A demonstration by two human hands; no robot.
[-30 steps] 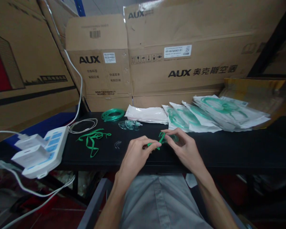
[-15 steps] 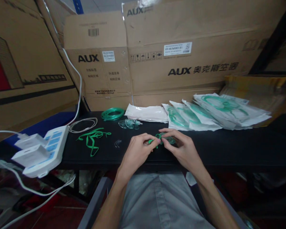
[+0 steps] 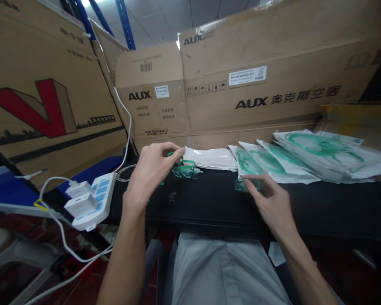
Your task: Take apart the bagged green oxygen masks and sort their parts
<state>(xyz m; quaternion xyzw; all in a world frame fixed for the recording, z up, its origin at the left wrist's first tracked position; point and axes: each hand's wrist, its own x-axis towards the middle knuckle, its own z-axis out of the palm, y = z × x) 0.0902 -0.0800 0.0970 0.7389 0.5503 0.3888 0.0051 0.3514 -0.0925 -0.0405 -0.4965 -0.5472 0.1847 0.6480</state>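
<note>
My left hand [image 3: 152, 167] is raised over the left part of the table, thumb and fingers pinched on a green elastic strap [image 3: 189, 162] whose loop dangles from the fingertips. Just behind and below that loop lie clear green-tinted plastic masks [image 3: 186, 171]. My right hand [image 3: 269, 195] is closed on another clear green mask [image 3: 240, 185], held by its edge close to the table. Beneath my left forearm, only bits of the other green straps [image 3: 161, 184] show. A few small bent metal strips [image 3: 172, 196] lie between the hands.
A white power strip [image 3: 97, 201] with chargers sits at the left table edge, its cords hanging down. White pouches with green tubing [image 3: 320, 148] fan out at the back right, beside a flat white packet [image 3: 211, 159]. Large cardboard boxes [image 3: 260, 110] wall the back.
My hands have moved apart: the left went left and up with the strap, the right went right with the mask. The view has turned left; the green tubing coil is now hidden.
</note>
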